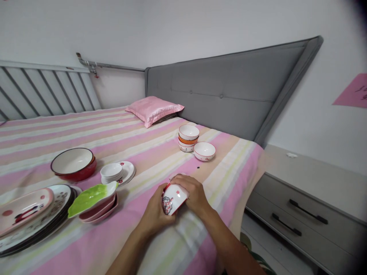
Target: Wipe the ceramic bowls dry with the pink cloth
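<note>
Two hands [156, 212] [193, 193] hold a flowered bowl [174, 198]; four more bowls [204, 151] stand beyond.

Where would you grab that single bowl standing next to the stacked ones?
I'd pinch the bowl by its rim, coming from the right, thumb inside and fingers outside. It stands upright with its mouth open, while the stack crowds its left side.

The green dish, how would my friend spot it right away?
On the striped bed, look left of the person's left hand. A leaf-shaped dish lies atop pink dishes there. Unlike its neighbours, it's bright green inside.
</note>
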`<state>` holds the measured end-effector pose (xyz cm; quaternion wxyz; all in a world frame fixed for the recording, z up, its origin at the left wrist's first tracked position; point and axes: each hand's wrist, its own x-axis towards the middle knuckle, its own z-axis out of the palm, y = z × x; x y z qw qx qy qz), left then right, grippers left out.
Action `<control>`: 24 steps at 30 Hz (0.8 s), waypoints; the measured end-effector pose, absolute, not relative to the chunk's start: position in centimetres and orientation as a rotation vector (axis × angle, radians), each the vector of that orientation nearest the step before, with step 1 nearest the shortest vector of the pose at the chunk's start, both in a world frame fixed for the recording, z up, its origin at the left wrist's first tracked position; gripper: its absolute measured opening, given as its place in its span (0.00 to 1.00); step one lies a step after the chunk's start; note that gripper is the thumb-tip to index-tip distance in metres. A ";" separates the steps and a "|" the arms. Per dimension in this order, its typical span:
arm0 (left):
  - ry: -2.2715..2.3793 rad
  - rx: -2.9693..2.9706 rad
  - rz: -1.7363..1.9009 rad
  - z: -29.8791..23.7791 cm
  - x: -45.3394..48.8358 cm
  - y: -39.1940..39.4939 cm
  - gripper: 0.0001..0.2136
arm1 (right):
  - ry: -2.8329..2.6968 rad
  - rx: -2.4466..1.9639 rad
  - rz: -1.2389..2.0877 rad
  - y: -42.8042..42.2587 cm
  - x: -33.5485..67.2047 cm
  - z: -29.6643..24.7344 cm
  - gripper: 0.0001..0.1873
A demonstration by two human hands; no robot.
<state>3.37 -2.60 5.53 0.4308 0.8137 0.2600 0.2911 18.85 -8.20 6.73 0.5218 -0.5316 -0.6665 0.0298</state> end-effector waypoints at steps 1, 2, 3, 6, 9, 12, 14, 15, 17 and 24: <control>0.643 2.029 0.733 5.6 3.4 -2.6 0.31 | -1.636 -1.283 -0.020 -8.2 18.5 6.8 0.12; 0.635 2.029 0.741 5.6 3.4 -2.6 0.31 | -1.671 -1.291 -0.112 -8.1 18.1 6.9 0.11; 0.622 2.030 0.748 5.7 3.5 -2.6 0.31 | -1.697 -1.295 -0.202 -8.0 17.8 6.9 0.10; 0.571 2.020 0.770 5.9 3.5 -2.7 0.31 | -1.748 -1.283 -0.419 -7.9 17.1 6.8 0.09; 0.560 2.011 0.776 6.0 3.6 -2.7 0.32 | -1.761 -1.271 -0.491 -7.8 16.9 6.8 0.08; 0.603 2.005 0.757 6.0 3.8 -2.8 0.30 | -1.762 -1.277 -0.400 -7.8 17.4 7.0 0.09; 0.621 1.999 0.750 5.9 3.9 -2.8 0.29 | -1.754 -1.275 -0.294 -7.9 17.8 7.1 0.09; 0.624 2.002 0.751 5.8 3.9 -2.8 0.29 | -1.745 -1.274 -0.236 -7.9 18.1 7.1 0.09; 0.629 2.016 0.754 5.6 3.9 -2.7 0.31 | -1.722 -1.270 -0.107 -7.9 18.6 7.1 0.10; 0.694 2.026 0.723 5.6 3.7 -2.7 0.31 | -1.488 -1.218 0.320 -7.5 20.1 5.8 0.21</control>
